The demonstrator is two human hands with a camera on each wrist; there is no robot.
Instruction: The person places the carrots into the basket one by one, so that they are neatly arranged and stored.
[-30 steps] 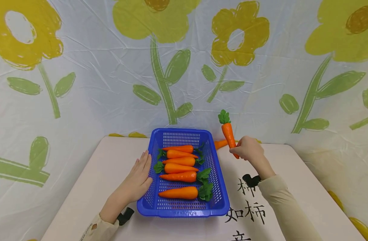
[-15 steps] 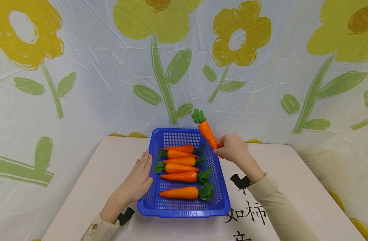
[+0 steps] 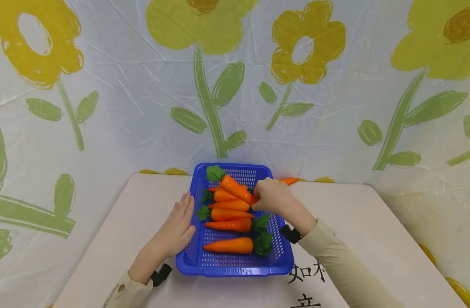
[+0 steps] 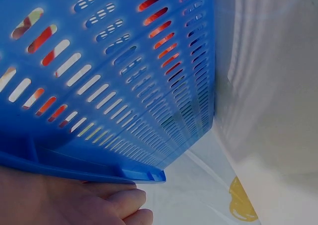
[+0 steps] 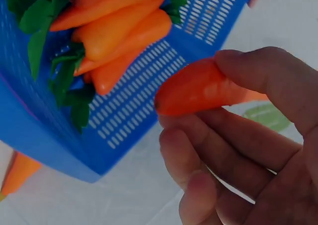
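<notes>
My right hand (image 3: 275, 197) pinches a carrot (image 3: 236, 189) by its pointed end, between thumb and fingers. The carrot slants over the far part of the blue basket (image 3: 235, 271), its green leaves toward the far left corner. Seen from the right wrist, the held carrot (image 5: 191, 88) comes tip first toward the camera. Several more carrots (image 3: 229, 225) lie crosswise in the basket, their leaves pointing to either side. My left hand (image 3: 177, 226) lies with straight fingers along the basket's left rim; the left wrist view shows its fingers (image 4: 126, 202) just under that rim.
Another carrot (image 3: 289, 181) lies on the table behind the basket's right side, partly hidden by my right hand. Black written characters (image 3: 305, 273) mark the pale tabletop (image 3: 358, 239). A flowered cloth (image 3: 142, 107) hangs behind the table's far edge.
My right hand has carried the carrot leftward, from right of the basket to over its far end, and lower. The left hand has stayed at the rim.
</notes>
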